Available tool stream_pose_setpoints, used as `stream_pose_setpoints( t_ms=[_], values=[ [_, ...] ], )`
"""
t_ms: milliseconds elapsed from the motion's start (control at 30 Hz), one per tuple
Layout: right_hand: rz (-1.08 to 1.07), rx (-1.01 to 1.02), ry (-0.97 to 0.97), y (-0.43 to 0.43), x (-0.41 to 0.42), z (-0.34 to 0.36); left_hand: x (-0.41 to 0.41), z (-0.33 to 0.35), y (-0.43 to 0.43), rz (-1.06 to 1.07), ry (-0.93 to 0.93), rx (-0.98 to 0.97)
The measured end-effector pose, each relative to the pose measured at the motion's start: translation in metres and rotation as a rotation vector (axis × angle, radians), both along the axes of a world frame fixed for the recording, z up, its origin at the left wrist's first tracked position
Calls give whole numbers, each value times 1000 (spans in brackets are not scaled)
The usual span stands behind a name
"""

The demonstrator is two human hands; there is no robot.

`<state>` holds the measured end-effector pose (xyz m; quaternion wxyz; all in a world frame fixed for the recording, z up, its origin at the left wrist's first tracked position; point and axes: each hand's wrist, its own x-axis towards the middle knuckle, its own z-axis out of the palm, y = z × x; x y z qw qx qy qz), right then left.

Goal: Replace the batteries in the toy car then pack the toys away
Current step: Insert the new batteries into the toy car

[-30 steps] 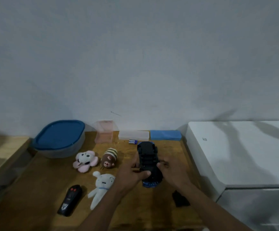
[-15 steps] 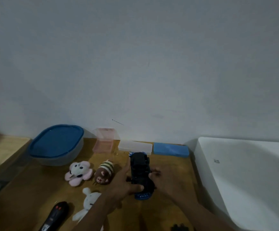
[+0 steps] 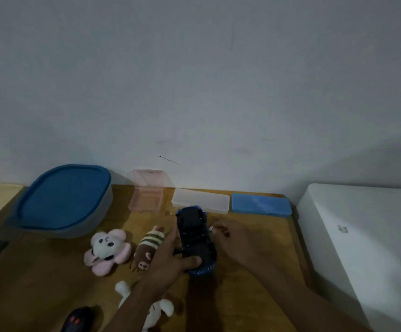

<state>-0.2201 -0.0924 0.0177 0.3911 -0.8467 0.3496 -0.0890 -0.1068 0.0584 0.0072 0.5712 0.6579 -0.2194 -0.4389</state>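
While the toy car [image 3: 196, 238] lies upside down on the wooden surface [image 3: 254, 291], black underside up and blue body showing at both ends, the battery step is the one in hand and packing has not begun. The left hand [image 3: 170, 262] clamps the car from its left side, thumb curled over the near end and fingers along the chassis. The right hand [image 3: 235, 240] sits just beside the car's right flank, its fingertips pressed together on something small and pale with a metallic glint; it looks like a battery end, but it is too small and dim to be sure. Whether the compartment is open cannot be told from here.

Next, I judge, the small piece must be lined up with the underside slot and seated with the right polarity, the left hand holding the car steady.

A blue-lidded tub [image 3: 63, 200] stands closed at the back left, probably the place for the toys. Three plush toys, pink [image 3: 107, 251], striped [image 3: 148, 250] and white [image 3: 156, 310], and a black remote [image 3: 75, 321] lie loose.
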Motion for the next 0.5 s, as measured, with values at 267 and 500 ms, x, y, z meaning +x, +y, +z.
stream_pose_setpoints(
  t_ms=[267,500],
  values=[
    [286,-463,366,-21,40,-21,51,-1,-32,23,-57,-12],
    [338,-534,343,-21,75,-42,82,-2,-46,41,-92,19]
  ],
)
